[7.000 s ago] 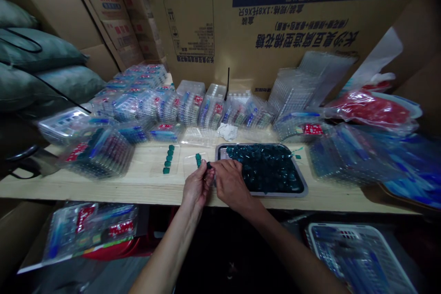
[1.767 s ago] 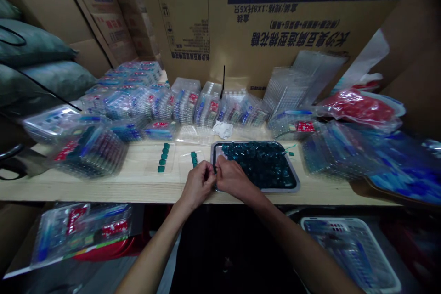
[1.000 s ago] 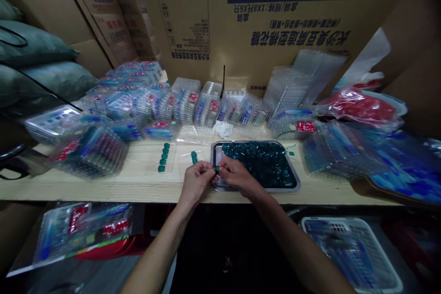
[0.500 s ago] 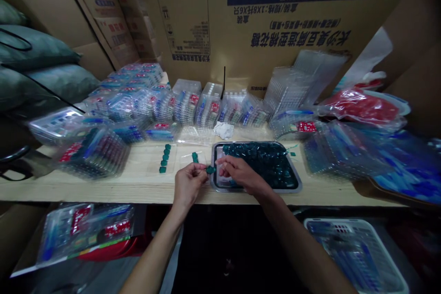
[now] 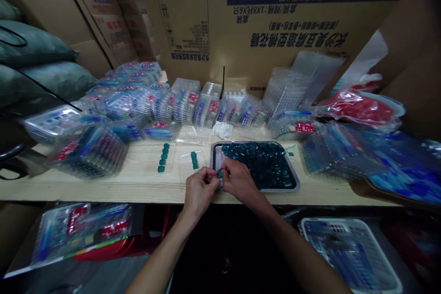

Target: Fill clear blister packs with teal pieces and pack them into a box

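My left hand (image 5: 200, 189) and my right hand (image 5: 238, 180) meet at the front edge of the wooden table (image 5: 103, 183), fingers pinched together on a small teal piece (image 5: 219, 173). Just behind them lies a metal tray (image 5: 215, 156) heaped with many teal pieces (image 5: 262, 161). To the left of the tray a clear blister tray (image 5: 190, 161) holds three teal pieces (image 5: 195, 160). Another clear blister tray (image 5: 162, 158) further left holds a column of several teal pieces.
Stacks of filled clear packs (image 5: 144, 101) crowd the table's back and left. Empty clear trays (image 5: 292, 87) lean at the back right, beside red bags (image 5: 358, 108) and blue packs (image 5: 396, 165). A white basket (image 5: 347, 252) sits below right. Cardboard boxes (image 5: 275, 18) stand behind.
Half a second ago my hands were apart, the left holding a teal piece. A third piece now lies in the near blister tray, and both hands have closed together on another piece.
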Available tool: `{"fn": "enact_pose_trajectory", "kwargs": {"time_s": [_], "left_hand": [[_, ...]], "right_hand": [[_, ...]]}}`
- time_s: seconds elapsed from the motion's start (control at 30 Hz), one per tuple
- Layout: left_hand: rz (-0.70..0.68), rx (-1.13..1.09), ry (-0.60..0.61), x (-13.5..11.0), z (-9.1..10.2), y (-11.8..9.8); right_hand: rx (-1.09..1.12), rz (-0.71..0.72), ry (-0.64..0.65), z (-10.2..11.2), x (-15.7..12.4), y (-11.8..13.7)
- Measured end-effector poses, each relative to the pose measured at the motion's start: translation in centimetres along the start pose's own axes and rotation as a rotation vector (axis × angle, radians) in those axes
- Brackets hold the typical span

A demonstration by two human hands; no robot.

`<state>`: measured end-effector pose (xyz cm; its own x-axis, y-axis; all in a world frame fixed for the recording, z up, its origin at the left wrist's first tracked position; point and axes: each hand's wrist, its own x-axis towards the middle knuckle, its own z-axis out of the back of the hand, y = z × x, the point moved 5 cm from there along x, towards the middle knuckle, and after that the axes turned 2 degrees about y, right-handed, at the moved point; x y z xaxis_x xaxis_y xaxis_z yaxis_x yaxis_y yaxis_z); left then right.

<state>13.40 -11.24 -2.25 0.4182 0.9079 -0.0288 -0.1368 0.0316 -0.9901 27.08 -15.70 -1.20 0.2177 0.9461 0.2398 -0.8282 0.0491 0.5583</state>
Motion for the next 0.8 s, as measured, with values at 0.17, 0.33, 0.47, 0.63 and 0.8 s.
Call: {"fn": "enact_pose_trajectory", "kwargs": {"time_s": [0.17,0.33,0.47,0.63,0.8], "left_hand": [[0.285,-0.415,0.141,-1.6,-1.3,1.0],[0.435,-0.53,0.194,-1.7,-1.1,1.9],[0.242,-0.337,0.015,0.8,4.3,2.7],[-0.041,0.099,-0.171,3.1,9.3,3.3],[-0.192,0.313,-0.116,3.4,7.4,3.5]], "right_hand": [[0.263,0.187,0.003,0.4,-1.0,-0.9],[0.378,0.244,0.054,0.2,-1.7,0.1],[0.446,0.237,0.078,1.2,-1.3,-1.1],[0.406,-0.002,0.005,2.6,-1.0,-4.8],[0.378,-0.018,0.035,2.3,-1.4,-5.0]]}}
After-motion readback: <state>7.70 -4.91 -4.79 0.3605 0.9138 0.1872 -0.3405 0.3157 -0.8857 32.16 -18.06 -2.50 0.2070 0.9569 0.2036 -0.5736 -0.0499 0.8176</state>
